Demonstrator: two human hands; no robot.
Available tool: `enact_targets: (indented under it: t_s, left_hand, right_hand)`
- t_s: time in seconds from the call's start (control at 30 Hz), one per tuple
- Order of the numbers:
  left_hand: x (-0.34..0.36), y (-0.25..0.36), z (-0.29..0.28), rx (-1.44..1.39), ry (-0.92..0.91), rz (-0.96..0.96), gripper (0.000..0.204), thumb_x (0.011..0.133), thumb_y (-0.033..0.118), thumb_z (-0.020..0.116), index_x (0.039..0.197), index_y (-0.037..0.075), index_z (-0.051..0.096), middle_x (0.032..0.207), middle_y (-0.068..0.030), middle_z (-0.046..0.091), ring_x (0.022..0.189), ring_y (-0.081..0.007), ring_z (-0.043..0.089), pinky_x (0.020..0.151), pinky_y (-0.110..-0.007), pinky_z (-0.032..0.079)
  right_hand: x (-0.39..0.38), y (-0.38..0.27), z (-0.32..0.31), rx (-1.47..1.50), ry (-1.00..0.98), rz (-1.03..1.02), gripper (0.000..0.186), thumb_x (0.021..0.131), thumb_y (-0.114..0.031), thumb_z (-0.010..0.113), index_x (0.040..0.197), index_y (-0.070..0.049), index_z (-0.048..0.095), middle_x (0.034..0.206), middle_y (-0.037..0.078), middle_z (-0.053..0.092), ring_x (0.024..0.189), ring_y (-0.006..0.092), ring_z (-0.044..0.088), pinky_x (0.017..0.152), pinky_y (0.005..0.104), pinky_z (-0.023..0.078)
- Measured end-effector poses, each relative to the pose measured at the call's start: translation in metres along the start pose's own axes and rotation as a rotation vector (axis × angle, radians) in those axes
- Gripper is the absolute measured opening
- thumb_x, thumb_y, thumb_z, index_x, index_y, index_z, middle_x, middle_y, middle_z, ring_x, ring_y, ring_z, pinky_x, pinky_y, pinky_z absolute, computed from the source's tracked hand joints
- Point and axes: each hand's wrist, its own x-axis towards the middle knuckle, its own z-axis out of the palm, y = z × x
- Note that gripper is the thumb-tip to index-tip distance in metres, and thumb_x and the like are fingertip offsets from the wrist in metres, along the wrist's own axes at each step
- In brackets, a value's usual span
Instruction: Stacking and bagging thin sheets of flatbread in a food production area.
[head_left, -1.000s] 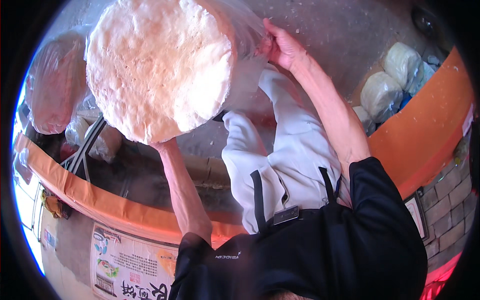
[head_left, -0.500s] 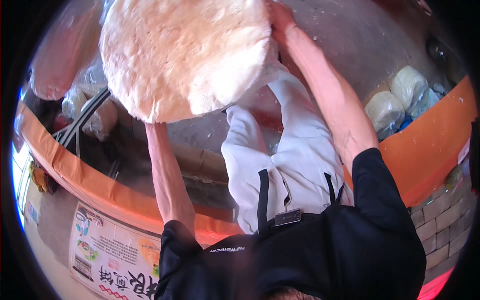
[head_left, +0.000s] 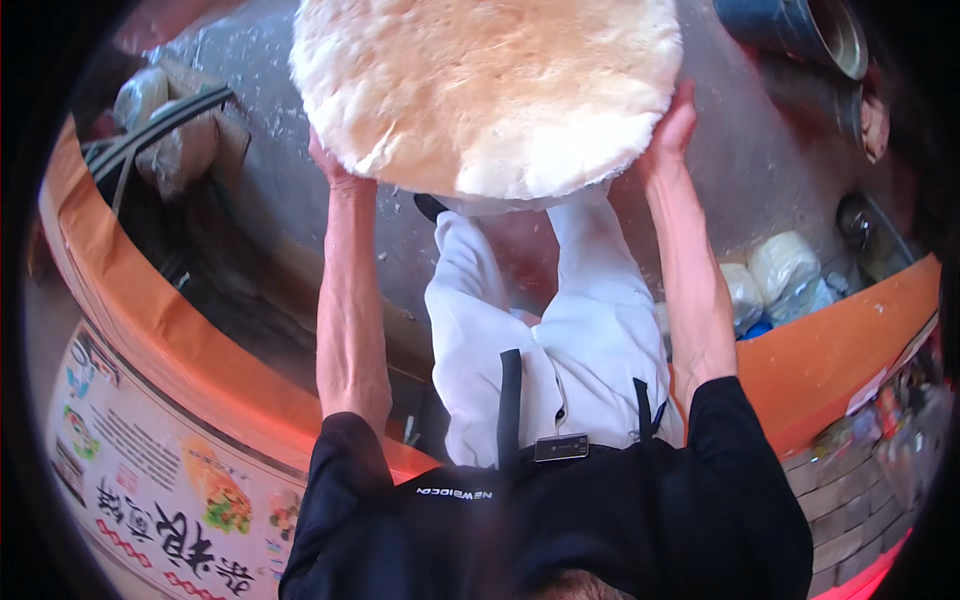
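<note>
Head view: a pale, round slab [head_left: 490, 90] is held up in front of the body, its far edge cut off by the top of the frame.
The rim is gripped from one side by the left hand [head_left: 328, 162] and from the other by the right hand [head_left: 670, 132]; the fingers are clamped on the slab's edge, though their tips are hidden behind it. The lower legs in white trousers [head_left: 590, 300] are partly covered by it (one dark shoe [head_left: 430, 207] is left showing). Wrapped bundles [head_left: 783, 262] are partly blocked by an orange covering [head_left: 840, 340], and a blue container [head_left: 790, 30] is cropped above.
</note>
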Motion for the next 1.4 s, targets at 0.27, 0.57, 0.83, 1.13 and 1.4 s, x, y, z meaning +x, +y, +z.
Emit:
enact_targets:
  t_s: [0.27, 0.57, 0.83, 1.13, 1.4]
  left_hand:
    - [-0.024, -0.004, 0.036, -0.131, 0.091, 0.052, 0.054, 0.101, 0.042, 0.031, 0.13, 0.002, 0.054, 0.122, -0.014, 0.064, 0.112, -0.0307, 0.061, 0.096, -0.046, 0.05]
    - [-0.026, -0.064, 0.026, -0.147, 0.323, 0.239, 0.069, 0.102, 0.058, 0.024, 0.135, 0.003, 0.051, 0.133, -0.0103, 0.058, 0.123, -0.0225, 0.053, 0.107, -0.035, 0.037]
    - [-0.076, -0.072, -0.015, 0.176, 0.458, -0.007, 0.055, 0.099, 0.041, 0.043, 0.131, -0.003, 0.051, 0.123, -0.0191, 0.06, 0.118, -0.0272, 0.057, 0.102, -0.038, 0.041]
    - [-0.132, -0.124, -0.038, -0.238, 0.28, -0.089, 0.016, 0.097, 0.017, 0.058, 0.103, 0.004, 0.063, 0.089, -0.0017, 0.066, 0.08, -0.0108, 0.063, 0.075, -0.028, 0.051]
    - [-0.168, -0.082, 0.008, -0.345, 0.25, -0.049, 0.016, 0.098, 0.018, 0.056, 0.1, 0.005, 0.064, 0.091, -0.0016, 0.065, 0.078, -0.0088, 0.06, 0.073, -0.026, 0.049]
  right_hand:
    - [0.004, 0.028, -0.009, 0.158, -0.23, -0.017, 0.07, 0.095, -0.059, 0.031, 0.143, -0.01, 0.043, 0.138, 0.013, 0.052, 0.127, 0.0328, 0.049, 0.102, 0.0486, 0.046]
    - [0.008, 0.041, -0.012, -0.143, -0.442, 0.04, 0.069, 0.094, -0.051, 0.032, 0.15, -0.011, 0.034, 0.152, 0.014, 0.036, 0.134, 0.0381, 0.042, 0.111, 0.0549, 0.037]
    - [-0.056, 0.028, -0.024, -0.396, 0.037, 0.104, 0.047, 0.096, -0.037, 0.046, 0.134, -0.011, 0.051, 0.134, 0.008, 0.055, 0.114, 0.0281, 0.058, 0.094, 0.0453, 0.047]
    - [-0.095, 0.031, -0.037, -0.373, 0.1, 0.409, 0.032, 0.098, -0.025, 0.056, 0.127, -0.011, 0.056, 0.128, 0.007, 0.059, 0.113, 0.0268, 0.055, 0.091, 0.0461, 0.047]
    - [-0.119, -0.003, -0.02, -0.291, -0.133, 0.381, 0.042, 0.098, -0.033, 0.057, 0.133, -0.011, 0.05, 0.133, 0.009, 0.056, 0.119, 0.0297, 0.054, 0.097, 0.0496, 0.046]
